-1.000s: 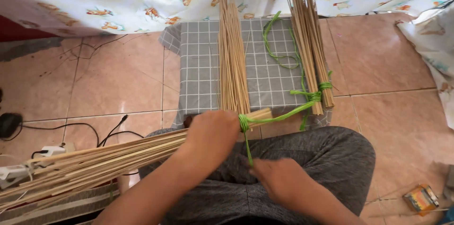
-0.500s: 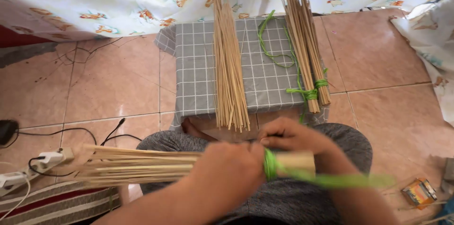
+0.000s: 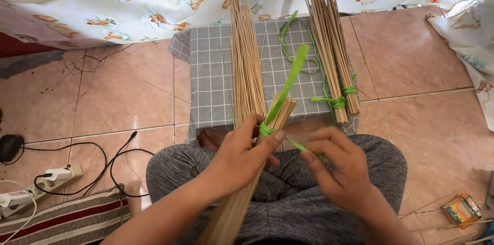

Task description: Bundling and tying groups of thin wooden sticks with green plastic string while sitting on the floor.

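My left hand grips a bundle of thin bamboo sticks near its upper end, the bundle running down past my lap. A green plastic strip is wound around the bundle by my thumb, and one end stands up in the air. My right hand pinches the strip's other end just right of the bundle. I sit cross-legged in grey trousers.
A grey checked cloth lies on the tiled floor ahead, with a loose stick pile, a tied bundle and spare green strips. A power strip and cables sit left, a small box right, a striped mat lower left.
The bundle has swung from lying across my lap toward the left to pointing forward and upright. The green strip's free end now sticks upward, and my right hand has shifted right.
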